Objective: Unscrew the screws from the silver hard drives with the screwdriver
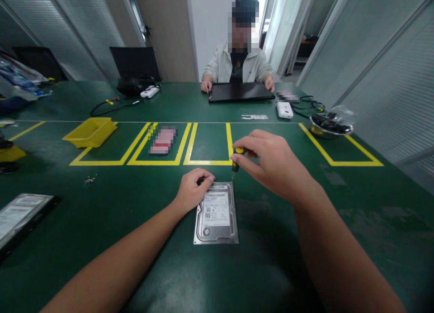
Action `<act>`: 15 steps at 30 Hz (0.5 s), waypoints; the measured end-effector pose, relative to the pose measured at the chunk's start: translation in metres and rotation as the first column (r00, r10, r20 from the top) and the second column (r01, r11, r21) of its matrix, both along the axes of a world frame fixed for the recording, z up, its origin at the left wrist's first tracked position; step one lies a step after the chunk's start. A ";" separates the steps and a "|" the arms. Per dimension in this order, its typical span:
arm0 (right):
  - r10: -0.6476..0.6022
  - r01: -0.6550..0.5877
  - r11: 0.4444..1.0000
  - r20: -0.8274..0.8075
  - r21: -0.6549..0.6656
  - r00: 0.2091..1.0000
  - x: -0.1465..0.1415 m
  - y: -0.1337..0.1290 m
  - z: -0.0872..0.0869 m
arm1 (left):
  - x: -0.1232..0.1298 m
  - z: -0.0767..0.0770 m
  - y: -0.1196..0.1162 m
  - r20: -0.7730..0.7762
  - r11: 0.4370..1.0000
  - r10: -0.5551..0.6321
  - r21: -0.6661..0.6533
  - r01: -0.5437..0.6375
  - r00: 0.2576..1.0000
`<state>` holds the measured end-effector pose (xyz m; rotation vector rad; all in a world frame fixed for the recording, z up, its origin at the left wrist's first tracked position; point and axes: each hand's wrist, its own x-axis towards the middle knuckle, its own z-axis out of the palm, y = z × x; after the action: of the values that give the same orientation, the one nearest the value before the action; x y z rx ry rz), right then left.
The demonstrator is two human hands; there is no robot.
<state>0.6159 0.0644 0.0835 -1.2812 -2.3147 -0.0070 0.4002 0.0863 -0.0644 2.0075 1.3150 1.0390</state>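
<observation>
Holds a black-and-yellow screwdriver (235, 165) point-down, pinched in the grip of the right hand (271, 157), tip at the upper right corner of a flat, rectangular, white-labelled silver metal hard drive (216, 213) on the green desk (135, 204); touches its upper left edge with the left hand (190, 192), cannot tell whether clenched or loose

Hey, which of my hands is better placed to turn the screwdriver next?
Probably your right hand: it holds the screwdriver, tip at the far right corner of the drive. Your left hand is at the far left corner, likely better suited to steadying.
</observation>
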 end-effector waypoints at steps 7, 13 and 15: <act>0.005 -0.005 1.000 0.000 0.002 1.000 0.001 0.001 0.000 | -0.001 0.000 0.000 0.003 1.000 0.000 0.001 0.000 1.000; 0.012 -0.011 0.999 0.024 -0.032 1.000 0.002 -0.001 0.001 | -0.001 0.000 -0.001 0.006 1.000 -0.001 0.010 0.001 1.000; -0.001 0.003 0.999 0.042 -0.043 0.999 0.002 -0.002 0.002 | 0.000 0.000 0.000 0.009 1.000 -0.001 0.011 0.001 1.000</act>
<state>0.6177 0.0619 0.0856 -1.3163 -2.3611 0.0155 0.4000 0.0862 -0.0648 2.0086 1.3064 1.0557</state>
